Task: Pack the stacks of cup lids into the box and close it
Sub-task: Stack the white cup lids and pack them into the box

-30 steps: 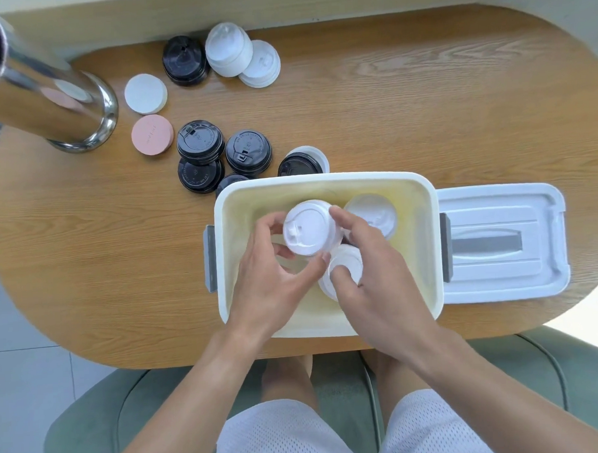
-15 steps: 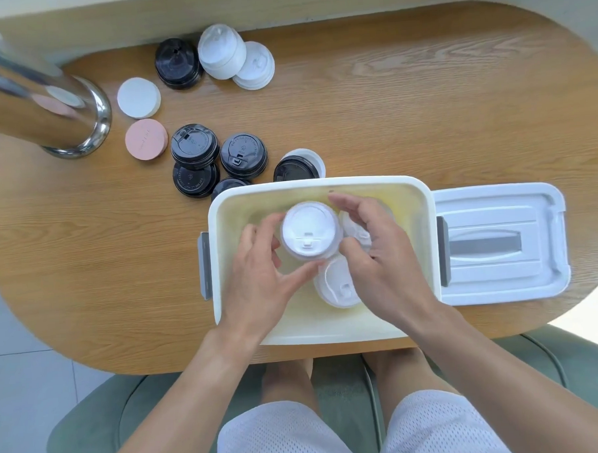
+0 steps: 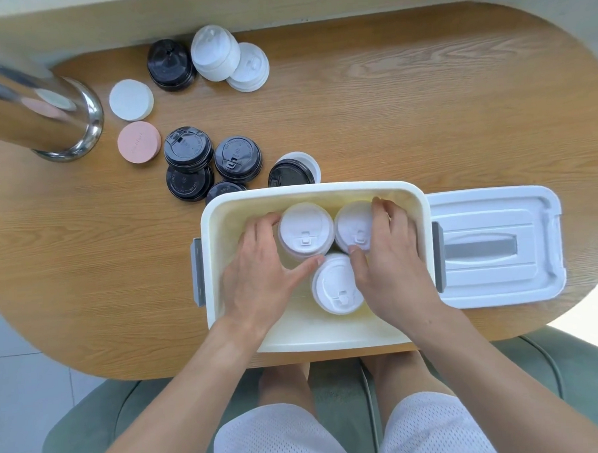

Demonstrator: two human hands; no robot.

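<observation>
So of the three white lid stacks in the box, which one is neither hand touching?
The near stack, closest to the person. The left hand grips the far-left stack, the right hand grips the far-right stack.

embossed lettering on black lids [image 3: 238, 157], unreadable.

Bare forearms, no sleeves, white mesh shorts [image 3: 354, 436] — finely perforated, bare knees

Oval light-wood-grain table [image 3: 406, 125] beside a pale cream wall ledge [image 3: 281, 2]; green cushioned upholstered seat [image 3: 571, 368] below it; grey tiled floor [image 3: 13, 386] at left; bright light, lower right.
</observation>
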